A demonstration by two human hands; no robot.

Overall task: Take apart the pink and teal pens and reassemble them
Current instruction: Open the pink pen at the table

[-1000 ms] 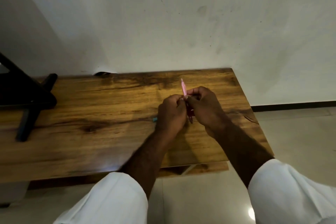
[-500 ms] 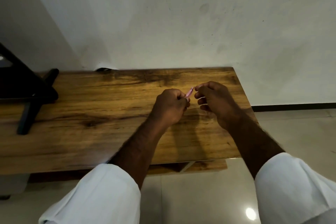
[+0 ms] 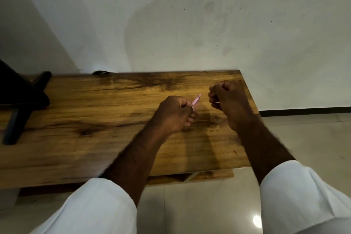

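Note:
My left hand [image 3: 173, 114] is closed around the pink pen [image 3: 196, 100], whose short tip end sticks out up and to the right of my fingers. My right hand [image 3: 227, 99] hovers a little to the right of that tip, apart from it, with fingers curled as if pinching something small; whatever it holds is hidden by the fingers. Both hands are above the right part of the wooden table [image 3: 95, 119]. No teal pen shows in this view.
A black stand [image 3: 20, 100] sits on the table's far left. The table's back edge meets a white wall [image 3: 171, 24], and its right edge drops to a tiled floor [image 3: 313, 135]. White sleeves cover both forearms at the bottom.
My hands have drawn apart: the right hand left the pink pen and moved right. Earlier the pen stood upright between both hands; now only its tip shows from my left fist.

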